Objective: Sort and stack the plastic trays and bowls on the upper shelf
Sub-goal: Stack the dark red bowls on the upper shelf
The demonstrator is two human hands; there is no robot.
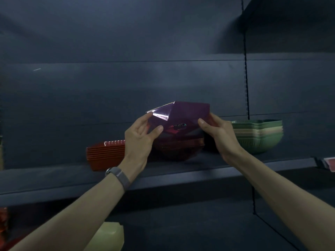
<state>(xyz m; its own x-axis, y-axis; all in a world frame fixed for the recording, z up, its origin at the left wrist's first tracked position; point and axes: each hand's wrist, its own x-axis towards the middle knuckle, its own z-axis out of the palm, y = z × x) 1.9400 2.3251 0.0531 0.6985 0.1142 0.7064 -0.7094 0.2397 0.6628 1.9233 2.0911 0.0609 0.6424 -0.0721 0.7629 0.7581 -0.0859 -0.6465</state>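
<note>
Purple bowl (183, 113): glossy faceted plastic, angular rim, tilted base-out just above dark red bowl stack (181, 147) mid upper shelf (181, 171). Ribbed red tray stack (106, 153) to L, ribbed green bowl stack (259, 136) to R. L hand (139, 138) pinches bowl's left edge, thumb vs fingers; R hand (217, 134) grips right edge, fingers curled.

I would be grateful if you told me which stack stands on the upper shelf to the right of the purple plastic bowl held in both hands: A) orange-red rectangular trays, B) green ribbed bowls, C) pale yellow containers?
B: the stack of green ribbed plastic bowls stands on the upper shelf just beyond the right hand that grips the purple plastic bowl, while the stack of orange-red rectangular plastic trays sits to the left.
</note>
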